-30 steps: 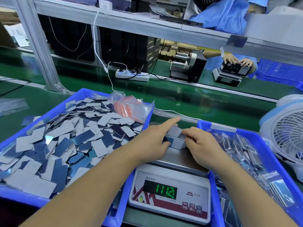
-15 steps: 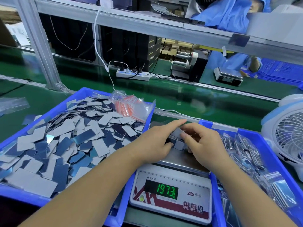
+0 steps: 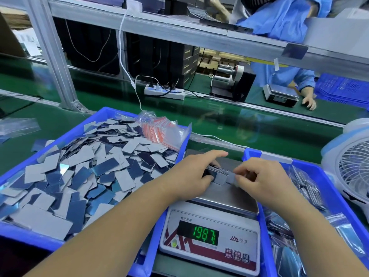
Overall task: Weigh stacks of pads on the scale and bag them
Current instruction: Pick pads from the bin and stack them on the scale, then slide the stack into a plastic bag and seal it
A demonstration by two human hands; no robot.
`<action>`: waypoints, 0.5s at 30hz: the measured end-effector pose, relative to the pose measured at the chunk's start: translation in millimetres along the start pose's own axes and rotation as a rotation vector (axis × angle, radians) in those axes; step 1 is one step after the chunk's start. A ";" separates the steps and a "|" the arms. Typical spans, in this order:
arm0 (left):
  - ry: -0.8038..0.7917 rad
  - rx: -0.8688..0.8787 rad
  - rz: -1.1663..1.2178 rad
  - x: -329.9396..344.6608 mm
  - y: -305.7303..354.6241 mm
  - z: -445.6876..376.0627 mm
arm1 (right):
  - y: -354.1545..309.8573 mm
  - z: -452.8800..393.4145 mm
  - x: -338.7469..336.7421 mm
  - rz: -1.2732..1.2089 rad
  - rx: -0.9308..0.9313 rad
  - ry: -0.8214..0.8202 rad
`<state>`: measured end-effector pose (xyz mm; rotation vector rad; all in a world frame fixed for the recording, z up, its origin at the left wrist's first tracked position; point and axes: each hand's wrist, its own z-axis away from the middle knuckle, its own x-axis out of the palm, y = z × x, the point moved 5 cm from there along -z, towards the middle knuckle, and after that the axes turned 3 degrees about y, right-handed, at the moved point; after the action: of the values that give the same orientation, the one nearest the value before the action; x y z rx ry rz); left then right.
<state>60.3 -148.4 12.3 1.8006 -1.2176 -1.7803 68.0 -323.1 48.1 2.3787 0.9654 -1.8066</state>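
A small stack of grey and blue pads (image 3: pixel 220 175) lies on the steel pan of the white scale (image 3: pixel 211 244), whose green display reads 198.7. My left hand (image 3: pixel 194 173) grips the stack from the left, index finger stretched over its top. My right hand (image 3: pixel 259 179) pinches the stack's right end with curled fingers. A blue tray (image 3: pixel 111 116) on the left holds a heap of loose pads (image 3: pixel 89 176). At its far right corner lies a pack of red-striped zip bags (image 3: pixel 159 130).
A second blue tray (image 3: pixel 311 168) on the right holds bagged pads (image 3: pixel 305 184). A white fan (image 3: pixel 351 166) stands at the far right. Beyond the green conveyor belt (image 3: pixel 219 120) are a power strip (image 3: pixel 164 92), a label dispenser (image 3: pixel 229 80) and another worker at a scale (image 3: pixel 280 95).
The display has gone from 112 through 197.3 to 198.7. My right hand has shifted slightly right along the stack, and the far worker's hands have left their scale.
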 end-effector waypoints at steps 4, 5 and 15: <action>-0.002 0.003 0.004 -0.9 0.7 0.8 | 0.0 1.9 3.1 -0.131 0.100 -0.067; 0.000 0.003 0.003 -1.2 0.5 0.8 | -0.6 2.1 4.8 -0.202 0.133 -0.079; 0.001 -0.028 -0.010 4.9 13.5 0.5 | -24.0 -7.0 34.0 -0.299 0.187 -0.006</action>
<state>54.6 -159.7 19.1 1.7948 -1.1802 -1.7924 68.0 -285.3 29.2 2.4393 1.2643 -2.0873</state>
